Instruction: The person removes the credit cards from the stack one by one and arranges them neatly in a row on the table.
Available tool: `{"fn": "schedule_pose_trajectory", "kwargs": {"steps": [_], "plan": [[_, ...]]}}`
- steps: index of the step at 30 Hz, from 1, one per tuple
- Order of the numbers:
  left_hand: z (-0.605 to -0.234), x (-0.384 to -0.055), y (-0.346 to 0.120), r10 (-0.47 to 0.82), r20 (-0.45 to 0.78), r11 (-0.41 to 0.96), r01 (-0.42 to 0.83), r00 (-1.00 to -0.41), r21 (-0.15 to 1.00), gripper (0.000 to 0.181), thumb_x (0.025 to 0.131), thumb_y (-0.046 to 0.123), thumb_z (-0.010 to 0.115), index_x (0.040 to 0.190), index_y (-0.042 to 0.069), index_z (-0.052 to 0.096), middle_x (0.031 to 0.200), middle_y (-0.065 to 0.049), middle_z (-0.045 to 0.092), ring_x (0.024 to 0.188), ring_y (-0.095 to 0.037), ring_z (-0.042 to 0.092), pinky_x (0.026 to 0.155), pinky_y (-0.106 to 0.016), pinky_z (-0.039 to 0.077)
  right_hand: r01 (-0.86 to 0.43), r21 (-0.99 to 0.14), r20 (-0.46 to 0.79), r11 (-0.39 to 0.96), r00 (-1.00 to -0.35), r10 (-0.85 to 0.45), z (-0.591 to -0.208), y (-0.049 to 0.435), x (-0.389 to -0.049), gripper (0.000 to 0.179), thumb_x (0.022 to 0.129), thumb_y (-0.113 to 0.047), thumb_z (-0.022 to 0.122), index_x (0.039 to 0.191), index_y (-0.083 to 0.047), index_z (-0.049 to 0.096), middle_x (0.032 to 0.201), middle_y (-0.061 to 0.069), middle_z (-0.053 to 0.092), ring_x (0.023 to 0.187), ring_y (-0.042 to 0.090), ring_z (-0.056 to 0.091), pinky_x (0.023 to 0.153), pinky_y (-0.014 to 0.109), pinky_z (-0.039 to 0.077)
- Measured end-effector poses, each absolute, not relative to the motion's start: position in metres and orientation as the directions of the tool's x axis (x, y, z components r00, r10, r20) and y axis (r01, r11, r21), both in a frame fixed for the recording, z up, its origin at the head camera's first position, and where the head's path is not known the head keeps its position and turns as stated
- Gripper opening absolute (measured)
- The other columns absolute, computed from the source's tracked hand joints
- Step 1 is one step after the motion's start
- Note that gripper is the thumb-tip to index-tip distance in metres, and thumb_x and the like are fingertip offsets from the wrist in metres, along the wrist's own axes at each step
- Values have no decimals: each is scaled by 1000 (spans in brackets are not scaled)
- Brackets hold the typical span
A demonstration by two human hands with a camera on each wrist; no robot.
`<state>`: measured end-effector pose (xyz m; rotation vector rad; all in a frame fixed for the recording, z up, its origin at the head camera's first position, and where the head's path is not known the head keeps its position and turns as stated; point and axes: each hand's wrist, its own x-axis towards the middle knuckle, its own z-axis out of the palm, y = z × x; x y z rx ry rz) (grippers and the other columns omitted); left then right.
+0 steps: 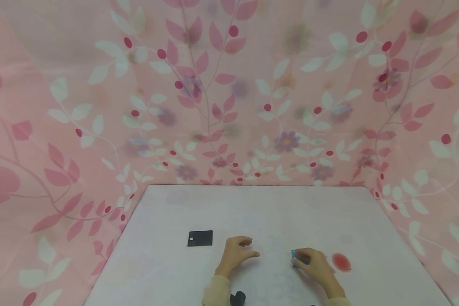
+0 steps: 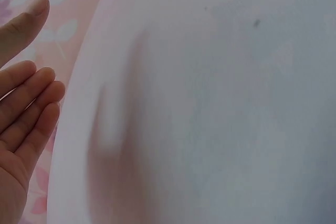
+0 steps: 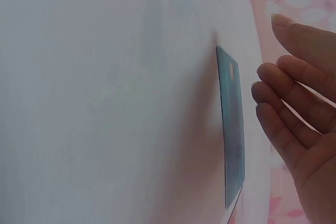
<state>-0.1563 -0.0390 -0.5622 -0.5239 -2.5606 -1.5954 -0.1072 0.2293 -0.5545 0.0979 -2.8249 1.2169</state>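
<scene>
- Blue rectangular card point(image 3: 232, 135) just beside my right hand point(image 1: 315, 265), thumb parted from fingers.
- My left hand point(image 1: 237, 251), thumb likewise parted, near a black rectangular card point(image 1: 201, 239).

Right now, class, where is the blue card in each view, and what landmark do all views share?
Head: blue card low, right of centre, partly hidden by the right hand.
Left wrist: not in it.
Right wrist: blue card right of centre, left of that hand.
Shared landmark: pink cloth beyond the edge of the table.
</scene>
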Motion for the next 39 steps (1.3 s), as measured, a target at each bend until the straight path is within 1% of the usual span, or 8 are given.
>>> {"fn": "schedule_pose_trajectory", "kwargs": {"steps": [5,10,15,20,26,29,34,39], "plan": [[-565,-154,-47,214,235,409,305,-948,860,48,63,24,86,98,-3,70,91,-11,72,83,-21,67,76,-31,53,-162,-725,146,670,-986,-80,-554,220,-109,32,73,-15,79,99,2,69,96,14,70,90,31,66,80,38,53],[-564,-152,-56,206,255,397,319,-945,861,48,64,26,85,99,-4,69,92,-12,71,85,-24,67,76,-33,54,-198,-738,173,646,-980,-103,-553,208,-114,33,73,-15,79,99,3,68,94,14,70,87,30,67,77,36,54],[-563,-151,-64,190,278,409,333,-942,850,47,65,25,85,98,-4,69,92,-13,71,84,-25,67,75,-34,54,-203,-765,160,611,-979,-125,-551,195,-117,33,76,-15,77,101,4,67,94,14,70,86,30,66,75,34,55],[-562,-149,-70,172,284,431,331,-943,839,46,65,24,85,98,-4,69,92,-13,71,84,-25,67,75,-35,55,-174,-784,119,596,-984,-131,-547,183,-119,32,76,-15,76,101,3,68,95,13,70,86,27,66,76,34,54],[-559,-147,-76,135,243,443,278,-961,853,46,66,24,84,100,-3,69,94,-11,71,87,-25,66,77,-37,54,-183,-790,98,585,-980,-175,-546,169,-121,34,77,-17,76,103,4,67,96,14,69,87,28,65,76,37,54],[-559,-146,-80,111,237,442,262,-965,858,46,66,23,85,100,-3,69,94,-12,71,87,-27,66,77,-40,54,-221,-781,123,584,-972,-202,-547,163,-122,34,78,-18,76,102,4,67,95,13,69,86,28,65,75,36,54],[-560,-146,-90,75,249,449,256,-965,856,45,66,20,84,101,-4,69,95,-14,71,88,-30,66,78,-43,54,-308,-765,202,566,-949,-244,-551,151,-127,31,79,-16,74,101,4,67,94,13,69,85,28,65,74,34,54],[-558,-145,-101,30,254,462,238,-967,854,43,67,19,84,101,-4,69,96,-14,71,89,-30,65,78,-44,53,-341,-786,214,516,-932,-291,-551,140,-131,31,81,-15,72,102,7,66,95,16,68,86,29,65,75,36,54]]}}
